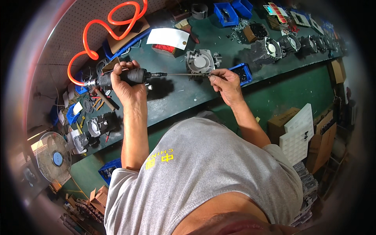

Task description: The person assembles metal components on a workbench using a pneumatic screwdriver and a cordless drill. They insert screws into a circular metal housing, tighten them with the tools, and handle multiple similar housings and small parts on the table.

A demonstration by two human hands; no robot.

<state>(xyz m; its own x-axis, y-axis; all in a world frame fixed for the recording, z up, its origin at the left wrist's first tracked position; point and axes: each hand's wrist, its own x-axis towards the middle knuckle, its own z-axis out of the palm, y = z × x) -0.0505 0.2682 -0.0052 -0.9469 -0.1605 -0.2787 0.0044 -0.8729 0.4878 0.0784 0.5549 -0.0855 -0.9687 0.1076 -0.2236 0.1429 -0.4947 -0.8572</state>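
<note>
My left hand (130,88) is wrapped round a black air screwdriver (136,76), held level with its long thin bit (178,74) pointing right. An orange coiled air hose (92,55) joins the tool's rear end. At the bit's far end the thumb and fingers of my right hand (228,87) are pinched together; whatever small piece sits between them is too small to name. Just behind the bit, a grey metal finned housing (199,62) with a round centre lies on the green workbench (172,105). Beside my right hand stands a blue bin (247,81) of small dark parts.
More finned housings (270,49) line the bench's right side. Blue bins (226,15) and loose screws (235,36) lie at the back. A white sheet (168,38) rests on a red-filled box. Hand tools (103,100) and a fan (55,154) are left; cartons (282,122) stand right.
</note>
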